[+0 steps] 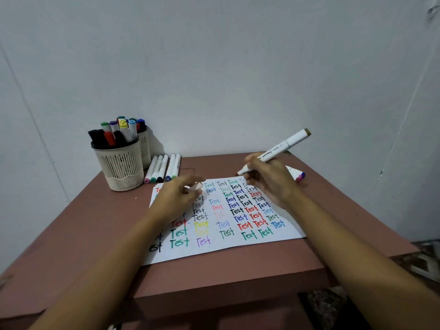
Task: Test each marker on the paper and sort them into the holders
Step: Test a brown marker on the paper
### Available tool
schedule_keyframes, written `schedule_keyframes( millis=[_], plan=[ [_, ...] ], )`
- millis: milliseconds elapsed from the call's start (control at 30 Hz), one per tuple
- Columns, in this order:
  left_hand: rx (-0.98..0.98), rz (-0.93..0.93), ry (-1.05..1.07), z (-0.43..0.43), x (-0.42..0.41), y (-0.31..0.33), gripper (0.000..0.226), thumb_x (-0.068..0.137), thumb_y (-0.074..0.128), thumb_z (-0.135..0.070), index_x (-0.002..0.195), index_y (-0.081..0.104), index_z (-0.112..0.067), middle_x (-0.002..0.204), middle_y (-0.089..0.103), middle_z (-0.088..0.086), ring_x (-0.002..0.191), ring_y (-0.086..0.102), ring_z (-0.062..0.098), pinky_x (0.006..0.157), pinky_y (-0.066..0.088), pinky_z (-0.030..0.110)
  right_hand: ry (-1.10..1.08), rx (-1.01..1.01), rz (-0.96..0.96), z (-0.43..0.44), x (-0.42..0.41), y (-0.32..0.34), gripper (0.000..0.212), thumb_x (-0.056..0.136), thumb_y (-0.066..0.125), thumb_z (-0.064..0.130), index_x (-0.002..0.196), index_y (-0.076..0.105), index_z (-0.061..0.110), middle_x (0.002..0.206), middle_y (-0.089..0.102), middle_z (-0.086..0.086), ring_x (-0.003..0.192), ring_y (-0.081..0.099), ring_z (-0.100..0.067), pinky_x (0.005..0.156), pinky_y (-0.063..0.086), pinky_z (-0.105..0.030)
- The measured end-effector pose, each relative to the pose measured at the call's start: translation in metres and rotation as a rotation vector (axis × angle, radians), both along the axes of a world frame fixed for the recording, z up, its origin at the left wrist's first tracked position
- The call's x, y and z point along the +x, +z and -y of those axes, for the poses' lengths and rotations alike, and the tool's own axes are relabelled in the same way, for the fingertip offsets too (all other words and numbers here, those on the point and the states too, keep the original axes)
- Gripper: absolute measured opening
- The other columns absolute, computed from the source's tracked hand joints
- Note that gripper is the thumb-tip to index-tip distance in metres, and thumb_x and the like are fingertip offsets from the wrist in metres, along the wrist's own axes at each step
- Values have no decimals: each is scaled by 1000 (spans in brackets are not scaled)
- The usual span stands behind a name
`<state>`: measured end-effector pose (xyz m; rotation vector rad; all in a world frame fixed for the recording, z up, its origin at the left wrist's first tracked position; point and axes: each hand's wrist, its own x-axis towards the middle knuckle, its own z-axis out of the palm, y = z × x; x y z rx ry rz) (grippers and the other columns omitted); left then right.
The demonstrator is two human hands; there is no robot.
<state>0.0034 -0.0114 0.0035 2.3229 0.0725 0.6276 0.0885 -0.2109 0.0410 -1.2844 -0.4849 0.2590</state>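
- A reddish-brown table (238, 270) is set against a pale grey wall (214, 67).
- A white paper sheet (214, 248) covered in coloured "Test" words is laid on it.
- A white-barrelled marker (283, 145) is gripped by the right hand (266, 179), tip over the sheet's far edge.
- A small pale cap (197, 186) is pinched by the left hand (177, 196) alongside.

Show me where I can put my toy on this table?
Bare table runs along the front, below the paper. More lies left of the paper, before the near holder. The back left corner is crowded: the rear holder and five loose markers.
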Motion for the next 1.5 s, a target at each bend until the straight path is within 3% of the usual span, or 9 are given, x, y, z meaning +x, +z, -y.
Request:
schedule_keyframes(
  millis=[100,233,467,633,767,867,1100,1400,1500],
  plan=[
    [-14,2,9,1,1,-2,29,86,65,-18,113,55,-22,94,59,-5,82,57,6,65,39,1,49,-24,22,-20,-3,-5,20,90,52,-6,74,56,6,64,63,-9,53,58,-9,49,48,-17],
    [-37,26,10,2,5,-1,17,85,67,-16,97,55,-16,86,58,-10,77,55,3,63,40,3,72,-58,40,-36,0,-19,15,90,58,2,77,57,8,73,64,-10,57,58,-10,50,48,-18],
    [14,64,-73,7,4,3,13,86,65,-14,97,59,-14,83,61,-11,70,56,-4,64,40,4,137,-66,27,-42,2,-28,11,90,61,7,79,59,9,71,61,-6,62,58,-11,53,48,-19],
    [0,53,-109,6,4,2,14,87,64,-20,99,58,-20,80,64,-4,63,57,2,61,44,16,161,-97,29,-43,-2,-28,13,87,66,16,80,62,6,61,54,-3,53,51,-10,49,43,-18],
    [84,54,-120,9,2,1,15,89,61,-20,100,65,-10,75,65,7,68,60,20,63,44,29,139,-101,22,-43,-5,-28,17,88,66,18,75,62,7,57,54,-1,50,49,-9,49,42,-18],
    [147,115,-146,9,1,0,20,91,59,-21,95,66,-3,70,61,13,63,54,22,60,41,33,154,-79,-13,-43,-6,-29,15,88,65,14,77,60,6,57,53,-1,48,49,-8,49,42,-17],
    [197,206,-134,17,1,-1,31,90,53,-25,89,64,3,51,38,-8,53,42,5,50,28,11,199,-7,-115,-41,-6,-31,12,89,64,12,80,57,6,55,53,0,47,49,-7,46,42,-15],
    [189,261,-125,22,3,-2,26,89,53,-24,100,67,-4,53,43,-13,54,46,0,50,30,10,209,22,-133,-43,-8,-30,14,91,61,12,79,56,7,53,54,-1,45,49,-7,45,42,-15],
    [195,227,-101,19,4,0,23,91,57,-23,103,67,-6,59,55,-3,62,51,9,53,33,13,182,-32,-91,-46,-9,-26,15,92,60,16,80,55,8,56,51,-1,46,48,-7,45,42,-16]
  ],
)
